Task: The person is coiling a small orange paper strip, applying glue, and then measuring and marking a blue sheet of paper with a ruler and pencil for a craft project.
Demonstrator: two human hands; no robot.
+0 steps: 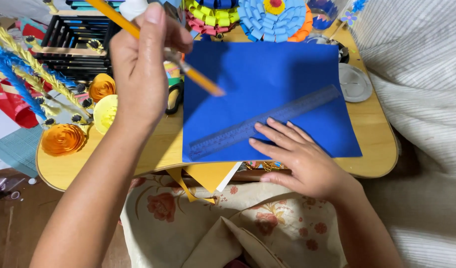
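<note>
The blue paper sheet (pixel 267 74) lies on the desk (pixel 372 144), right hand (pixel 297 154) flat on the clear ruler (pixel 238 131), left hand's (pixel 138 64) fingers pinching an orange pencil (pixel 198 79) above it.

From my remote feed I see two bare forearms — no sleeves, watch or rings. The left hand (pixel 141 69) and right hand (pixel 300 159) show short, unpainted nails — a floral cream garment (pixel 208 223) covers the lap.
</note>
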